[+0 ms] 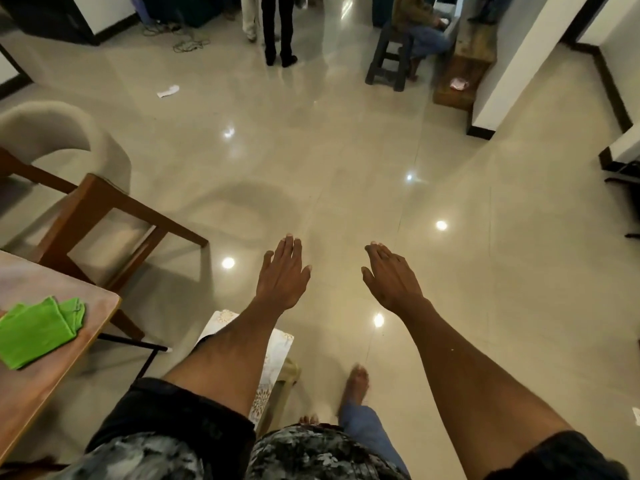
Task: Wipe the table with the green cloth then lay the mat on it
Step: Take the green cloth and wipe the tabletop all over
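Both hands out flat and holding nothing: your left hand (284, 271) and right hand (389, 277) hover over the floor, nowhere near the work. One green cloth (38, 329) lies folded on the bench (41, 382) corner to your left, unused. One patterned mat (277, 344) sits below your left forearm.

sleeves (173, 407): short, black | shirt (311, 452): grey camouflage print | feet (358, 379): bare

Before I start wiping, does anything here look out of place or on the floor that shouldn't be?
Yes. The mat is not on the table; it lies below the left forearm, draped over something low. A white scrap lies loose on the floor and cords trail farther off. The green cloth lies on the table corner, both hands off it.
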Motion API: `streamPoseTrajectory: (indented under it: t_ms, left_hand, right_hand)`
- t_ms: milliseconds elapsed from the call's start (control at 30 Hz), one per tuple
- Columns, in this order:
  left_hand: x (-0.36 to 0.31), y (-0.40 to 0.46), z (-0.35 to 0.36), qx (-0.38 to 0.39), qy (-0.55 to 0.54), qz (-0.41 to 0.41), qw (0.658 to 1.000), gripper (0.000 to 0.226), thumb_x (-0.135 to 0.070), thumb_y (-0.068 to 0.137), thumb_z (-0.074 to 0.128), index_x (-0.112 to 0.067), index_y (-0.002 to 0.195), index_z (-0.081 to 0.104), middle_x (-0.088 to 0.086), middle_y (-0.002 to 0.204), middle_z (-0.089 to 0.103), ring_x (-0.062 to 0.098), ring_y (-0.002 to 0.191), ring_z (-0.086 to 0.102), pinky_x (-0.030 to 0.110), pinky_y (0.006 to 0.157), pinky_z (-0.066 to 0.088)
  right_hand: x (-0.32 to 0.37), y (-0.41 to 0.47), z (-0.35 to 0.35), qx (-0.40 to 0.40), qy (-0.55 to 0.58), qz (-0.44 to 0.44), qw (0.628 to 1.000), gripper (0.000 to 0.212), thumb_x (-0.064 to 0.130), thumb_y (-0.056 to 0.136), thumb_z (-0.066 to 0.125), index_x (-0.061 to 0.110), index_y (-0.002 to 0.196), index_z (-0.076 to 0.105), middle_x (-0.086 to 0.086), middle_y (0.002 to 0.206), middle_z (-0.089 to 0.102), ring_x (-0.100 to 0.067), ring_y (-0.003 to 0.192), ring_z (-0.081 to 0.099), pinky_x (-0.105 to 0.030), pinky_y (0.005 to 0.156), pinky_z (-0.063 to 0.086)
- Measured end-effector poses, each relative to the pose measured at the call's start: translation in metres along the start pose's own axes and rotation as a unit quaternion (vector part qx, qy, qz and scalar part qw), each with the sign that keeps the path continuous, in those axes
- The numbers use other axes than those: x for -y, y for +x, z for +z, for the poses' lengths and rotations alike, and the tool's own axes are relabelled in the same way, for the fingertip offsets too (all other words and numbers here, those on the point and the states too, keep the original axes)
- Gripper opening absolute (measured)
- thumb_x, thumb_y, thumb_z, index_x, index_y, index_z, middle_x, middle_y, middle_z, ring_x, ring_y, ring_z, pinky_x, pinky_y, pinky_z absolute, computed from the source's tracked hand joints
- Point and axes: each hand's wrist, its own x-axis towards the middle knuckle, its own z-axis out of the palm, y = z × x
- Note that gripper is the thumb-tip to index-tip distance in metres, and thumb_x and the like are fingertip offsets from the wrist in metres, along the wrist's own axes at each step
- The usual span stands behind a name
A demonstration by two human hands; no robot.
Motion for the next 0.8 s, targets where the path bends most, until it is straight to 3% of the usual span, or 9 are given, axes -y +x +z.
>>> streamPoseTrajectory:
  t_ms: [300, 433, 800]
  left_hand:
    - [-0.023, 0.127, -0.023, -0.014, -0.040, -0.079, 0.996, 0.067, -0.043, 0.116, 0.029, -0.006, 0.170, 0.014, 0.014, 0.180, 0.009, 0.022, 0.167, 0.011, 0.042, 0.129, 0.019]
    - [-0.017, 0.173, -0.032, -0.051, -0.105, -0.157, 0.981, 0.065, -0.042, 0.116, 0.033, -0.007, 0.170, 0.020, 0.013, 0.179, 0.014, 0.021, 0.167, 0.014, 0.041, 0.129, 0.018]
    - [0.079, 0.195, -0.017, 0.008, -0.117, -0.367, 0.923, 0.065, -0.041, 0.115, 0.035, -0.007, 0.169, 0.019, 0.014, 0.178, 0.018, 0.026, 0.165, 0.020, 0.046, 0.128, 0.023]
  right_hand:
    - [-0.064, 0.151, -0.027, 0.019, -0.008, -0.064, 0.998, 0.051, 0.029, 0.115, 0.039, 0.006, 0.160, 0.034, -0.015, 0.174, 0.030, -0.024, 0.165, 0.023, -0.038, 0.126, 0.027]
    - [-0.069, 0.237, -0.033, 0.038, -0.017, -0.125, 0.991, 0.051, 0.028, 0.115, 0.041, 0.004, 0.160, 0.035, -0.016, 0.173, 0.033, -0.026, 0.164, 0.026, -0.040, 0.127, 0.029]
    - [0.025, 0.386, 0.007, 0.114, -0.011, -0.303, 0.946, 0.051, 0.029, 0.114, 0.042, 0.006, 0.160, 0.037, -0.013, 0.171, 0.037, -0.024, 0.163, 0.027, -0.038, 0.127, 0.028]
